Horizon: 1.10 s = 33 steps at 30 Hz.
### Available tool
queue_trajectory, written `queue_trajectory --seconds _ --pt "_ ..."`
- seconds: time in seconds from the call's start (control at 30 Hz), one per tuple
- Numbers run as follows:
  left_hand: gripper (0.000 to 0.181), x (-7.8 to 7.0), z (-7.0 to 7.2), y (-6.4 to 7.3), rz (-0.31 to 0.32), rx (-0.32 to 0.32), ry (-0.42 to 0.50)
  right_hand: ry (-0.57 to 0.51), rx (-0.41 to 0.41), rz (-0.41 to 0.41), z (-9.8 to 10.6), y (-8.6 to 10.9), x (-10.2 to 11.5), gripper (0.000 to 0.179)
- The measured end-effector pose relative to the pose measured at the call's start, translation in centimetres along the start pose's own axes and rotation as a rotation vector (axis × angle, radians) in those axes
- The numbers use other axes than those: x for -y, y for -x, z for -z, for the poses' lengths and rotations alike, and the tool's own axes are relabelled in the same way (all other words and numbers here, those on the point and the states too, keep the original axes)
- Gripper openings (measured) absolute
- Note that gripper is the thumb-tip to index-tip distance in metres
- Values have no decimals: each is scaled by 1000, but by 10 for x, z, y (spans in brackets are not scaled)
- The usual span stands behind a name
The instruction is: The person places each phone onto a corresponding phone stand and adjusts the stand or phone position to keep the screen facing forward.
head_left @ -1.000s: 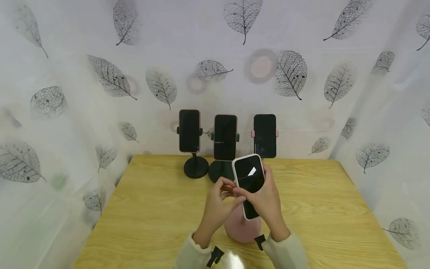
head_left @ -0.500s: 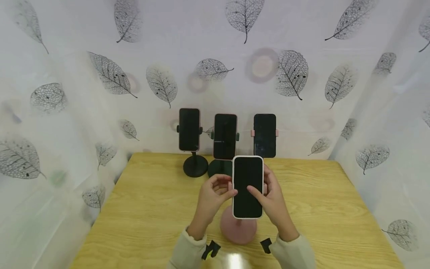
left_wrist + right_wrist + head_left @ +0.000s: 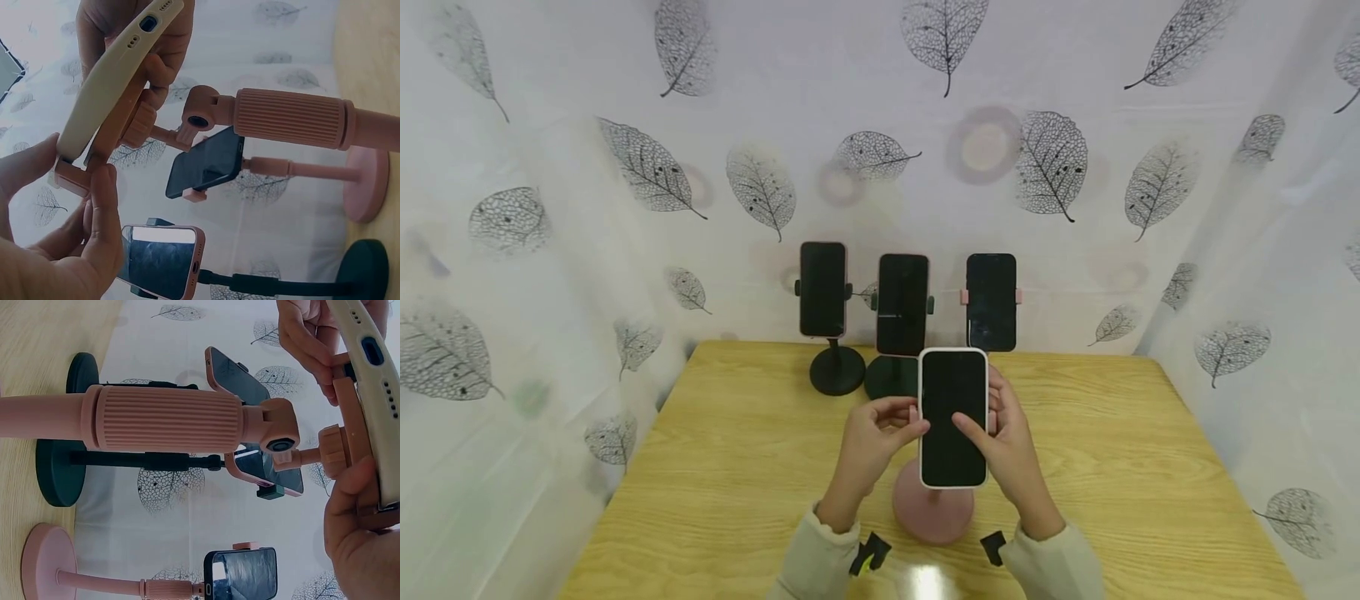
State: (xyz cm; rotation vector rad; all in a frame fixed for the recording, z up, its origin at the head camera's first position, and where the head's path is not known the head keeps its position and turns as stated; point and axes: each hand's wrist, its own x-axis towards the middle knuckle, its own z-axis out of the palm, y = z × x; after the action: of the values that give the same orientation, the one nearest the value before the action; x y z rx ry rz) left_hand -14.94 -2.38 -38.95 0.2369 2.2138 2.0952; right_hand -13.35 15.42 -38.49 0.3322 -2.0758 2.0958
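Observation:
A white-cased smartphone (image 3: 951,379) stands upright, screen toward me, in the clamp (image 3: 111,134) of a pink phone stand (image 3: 917,508). At the phone's left edge, my left hand (image 3: 861,454) pinches the movable end of the clamp between thumb and fingers. My right hand (image 3: 1018,458) grips the phone from the right, its thumb on the dark screen and its other fingers behind. In the left wrist view, a narrow gap shows between the phone's back and the clamp at the left end. The stand's ribbed neck (image 3: 169,417) runs to a hinge behind the clamp.
Behind stand several held phones: one on a black stand (image 3: 837,372), another on a dark green stand (image 3: 887,379), and a black phone (image 3: 992,300) in a second pink stand (image 3: 49,565). The wooden table (image 3: 737,500) ends at a leaf-patterned curtain (image 3: 880,83).
A second ago the phone leaned to the left; it has since straightened upright in the clamp. Both hands shifted apart to its two sides. Over the last half second hardly anything moved.

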Motion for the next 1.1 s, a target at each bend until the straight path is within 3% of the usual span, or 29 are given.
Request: queue_trajectory --seconds 0.3,0.77,0.93,1.1 --pt "29 -1 -2 -2 -63 -37 -125 55 -23 -48 1 0 0 60" --pt "28 -6 -1 -1 -89 3 -131 68 -36 31 3 2 -5 65" --pt "30 8 -1 -4 -129 44 -108 63 -32 48 5 2 -9 66" --pt "31 39 -1 -1 -267 137 -8 82 7 80 9 6 -13 60"
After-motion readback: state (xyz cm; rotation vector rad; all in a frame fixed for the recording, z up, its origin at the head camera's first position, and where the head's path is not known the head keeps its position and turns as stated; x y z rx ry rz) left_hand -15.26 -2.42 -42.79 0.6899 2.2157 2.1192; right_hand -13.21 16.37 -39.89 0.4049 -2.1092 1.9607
